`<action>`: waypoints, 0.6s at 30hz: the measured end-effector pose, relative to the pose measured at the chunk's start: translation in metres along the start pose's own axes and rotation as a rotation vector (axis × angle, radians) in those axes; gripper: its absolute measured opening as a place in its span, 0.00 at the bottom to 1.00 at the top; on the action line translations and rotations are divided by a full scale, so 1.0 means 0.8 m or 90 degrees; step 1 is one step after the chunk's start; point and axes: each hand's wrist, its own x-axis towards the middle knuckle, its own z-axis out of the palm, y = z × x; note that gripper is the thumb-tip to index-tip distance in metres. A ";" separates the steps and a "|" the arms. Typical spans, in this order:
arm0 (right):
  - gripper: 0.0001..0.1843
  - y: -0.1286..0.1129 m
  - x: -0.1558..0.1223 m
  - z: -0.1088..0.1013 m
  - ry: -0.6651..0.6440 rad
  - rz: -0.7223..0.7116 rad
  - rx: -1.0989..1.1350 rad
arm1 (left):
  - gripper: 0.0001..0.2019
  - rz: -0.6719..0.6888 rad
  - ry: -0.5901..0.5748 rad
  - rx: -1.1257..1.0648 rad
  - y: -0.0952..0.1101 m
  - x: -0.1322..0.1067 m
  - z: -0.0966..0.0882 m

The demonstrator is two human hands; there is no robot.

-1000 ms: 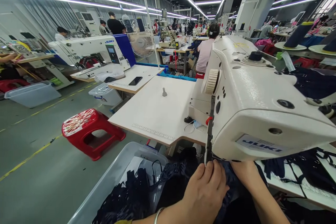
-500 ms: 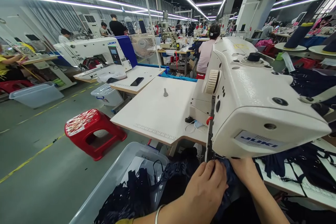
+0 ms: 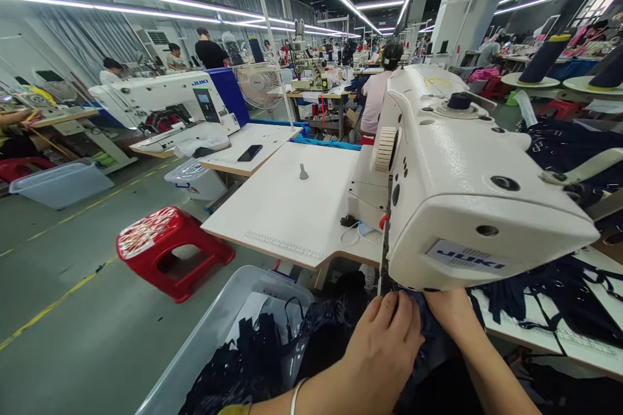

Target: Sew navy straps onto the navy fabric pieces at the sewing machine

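The white JUKI sewing machine (image 3: 467, 207) fills the right side of the view. Just below and left of its head, my left hand (image 3: 384, 343) is closed on a navy garment (image 3: 424, 321), fingertips close to the needle area. Lacy dark fabric (image 3: 335, 314) trails from there toward the bin on the left. On the other side of the garment, my right hand (image 3: 452, 311) reaches under the machine head. Its fingers are hidden behind the head and the cloth, so their grip does not show.
A clear plastic bin (image 3: 168, 373) of navy pieces stands at lower left, past it a red stool (image 3: 182, 259). The white table (image 3: 272, 207) bears a small grey metal piece (image 3: 304, 172). More navy garments (image 3: 569, 298) lie at right. A co-worker (image 3: 377, 100) sits ahead.
The whole view has shifted slightly, so the machine appears a little farther left. Both hands stay in nearly the same place at the garment.
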 end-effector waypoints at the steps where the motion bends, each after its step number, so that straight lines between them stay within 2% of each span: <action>1: 0.12 0.001 0.001 0.000 -0.001 0.000 0.001 | 0.19 -0.003 0.001 -0.001 0.000 0.001 -0.001; 14: 0.10 -0.004 0.000 0.004 -0.050 0.033 0.121 | 0.19 0.001 0.013 0.025 0.000 0.005 -0.003; 18: 0.13 -0.014 0.008 0.009 -0.064 0.035 0.181 | 0.17 -0.015 0.046 0.027 -0.001 0.006 0.003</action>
